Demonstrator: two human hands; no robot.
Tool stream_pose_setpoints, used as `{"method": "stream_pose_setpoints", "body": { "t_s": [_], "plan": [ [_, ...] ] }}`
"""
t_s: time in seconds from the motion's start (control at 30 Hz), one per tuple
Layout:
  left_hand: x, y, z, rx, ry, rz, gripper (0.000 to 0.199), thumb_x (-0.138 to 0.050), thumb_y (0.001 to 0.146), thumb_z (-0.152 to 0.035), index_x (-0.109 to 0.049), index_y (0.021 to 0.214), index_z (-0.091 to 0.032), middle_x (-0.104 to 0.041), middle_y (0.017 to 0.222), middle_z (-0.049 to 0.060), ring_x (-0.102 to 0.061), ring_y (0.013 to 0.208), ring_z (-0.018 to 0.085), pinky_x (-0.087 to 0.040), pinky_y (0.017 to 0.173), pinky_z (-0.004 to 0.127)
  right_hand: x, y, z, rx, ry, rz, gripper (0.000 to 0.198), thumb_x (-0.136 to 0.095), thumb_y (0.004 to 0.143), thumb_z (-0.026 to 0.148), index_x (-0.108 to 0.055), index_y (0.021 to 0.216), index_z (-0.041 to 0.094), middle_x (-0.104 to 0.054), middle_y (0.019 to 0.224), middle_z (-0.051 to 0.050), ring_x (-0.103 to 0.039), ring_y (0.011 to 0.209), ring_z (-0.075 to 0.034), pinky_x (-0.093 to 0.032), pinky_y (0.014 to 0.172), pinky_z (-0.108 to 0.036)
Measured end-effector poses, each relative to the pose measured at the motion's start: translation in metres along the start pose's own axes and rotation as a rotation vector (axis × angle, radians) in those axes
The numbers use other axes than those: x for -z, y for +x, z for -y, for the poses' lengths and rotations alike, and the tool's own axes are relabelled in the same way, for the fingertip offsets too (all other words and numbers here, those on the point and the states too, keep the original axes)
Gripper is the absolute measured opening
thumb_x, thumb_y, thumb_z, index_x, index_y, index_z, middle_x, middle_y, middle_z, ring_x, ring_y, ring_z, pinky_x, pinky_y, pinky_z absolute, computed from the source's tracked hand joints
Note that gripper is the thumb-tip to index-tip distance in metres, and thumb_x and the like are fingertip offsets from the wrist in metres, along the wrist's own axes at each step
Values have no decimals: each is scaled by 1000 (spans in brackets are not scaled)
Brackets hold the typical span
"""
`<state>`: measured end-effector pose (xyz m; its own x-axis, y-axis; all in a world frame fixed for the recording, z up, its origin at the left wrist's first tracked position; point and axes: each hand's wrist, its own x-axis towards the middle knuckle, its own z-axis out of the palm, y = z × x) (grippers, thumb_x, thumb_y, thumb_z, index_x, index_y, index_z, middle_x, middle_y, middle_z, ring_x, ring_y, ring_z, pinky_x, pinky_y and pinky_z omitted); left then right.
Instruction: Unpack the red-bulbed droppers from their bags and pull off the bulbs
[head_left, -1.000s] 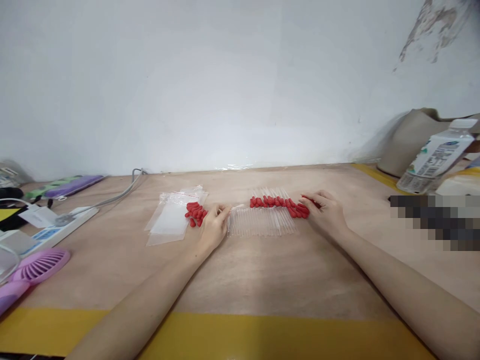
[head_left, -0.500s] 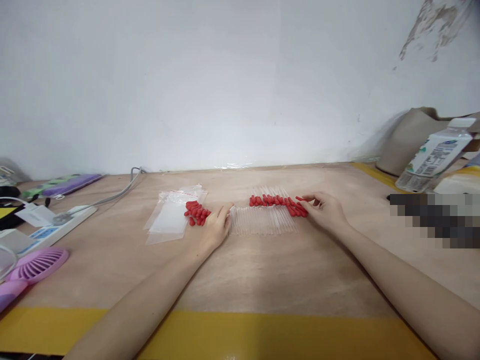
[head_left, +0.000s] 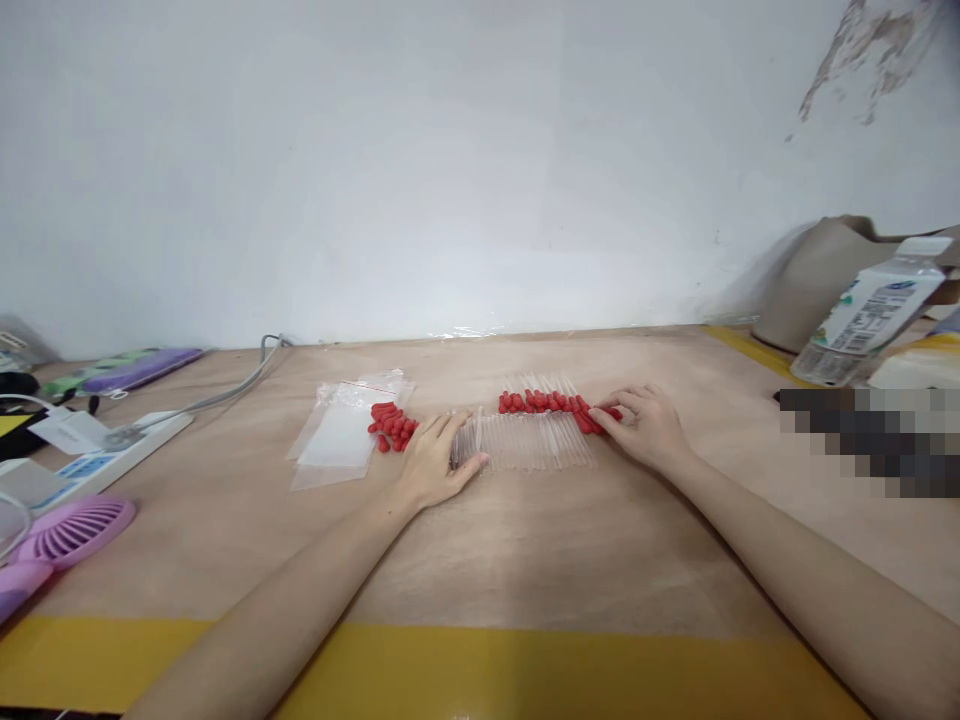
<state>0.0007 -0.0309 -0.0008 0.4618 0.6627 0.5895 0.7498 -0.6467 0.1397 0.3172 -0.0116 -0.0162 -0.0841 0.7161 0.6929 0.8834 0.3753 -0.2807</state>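
A row of thin clear tubes [head_left: 534,442] lies side by side on the table, and small red rubber-looking bulbs [head_left: 536,401] lie across their far part. My left hand [head_left: 435,465] rests at the row's left end, thumb and fingers apart, the fingertips touching the outermost tubes. Just beyond its knuckles is a loose pile of red bulbs [head_left: 391,422], partly hidden by the hand. At the row's right end my right hand [head_left: 646,432] has thumb and fingers pinched on a red bulb [head_left: 614,412], mostly covered by the fingers. Other bulbs lie right beside its fingertips.
Clear plastic bags [head_left: 337,435] lie under and left of the loose pile. At the left are a power strip [head_left: 142,450] with cables and a pink fan [head_left: 82,530]. A bottle [head_left: 874,310] leans at the right by a beige container [head_left: 806,280]. Yellow tape [head_left: 480,670] edges the table.
My left hand has spread its thumb to the right, over the near ends of the leftmost tubes. My right hand has lowered slightly, bringing its red bulb down among the bulbs at the row's right end.
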Motion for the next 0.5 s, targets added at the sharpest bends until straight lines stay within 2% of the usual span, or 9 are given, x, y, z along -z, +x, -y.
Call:
{"method": "stream_pose_setpoints", "body": {
  "t_s": [0.13,0.3,0.5],
  "plan": [
    [3,0,3,-92,-6,94,50,-52,79,-43,-45,122,-19,-49,124,9,-42,116,25,-35,97,42,2,9,3,-212,-58,25,21,-53,73,37,-67,71,21,-65,72,-3,-53,76,-20,-39,69,-31],
    [4,2,6,-145,9,211,50,-46,83,-45,-41,127,-23,-39,135,7,-31,126,23,-22,105,47,-3,39,3,-553,-89,331,22,-54,69,39,-68,77,24,-66,75,-2,-59,76,-20,-40,62,-28],
    [4,2,7,-145,8,304,62,-49,78,-55,-36,131,-25,-37,136,7,-27,129,26,-15,105,52,-19,68,-1,-696,-120,503,23,-60,59,42,-66,61,20,-59,50,-4,-59,58,-22,-41,58,-33]
  ]
}}
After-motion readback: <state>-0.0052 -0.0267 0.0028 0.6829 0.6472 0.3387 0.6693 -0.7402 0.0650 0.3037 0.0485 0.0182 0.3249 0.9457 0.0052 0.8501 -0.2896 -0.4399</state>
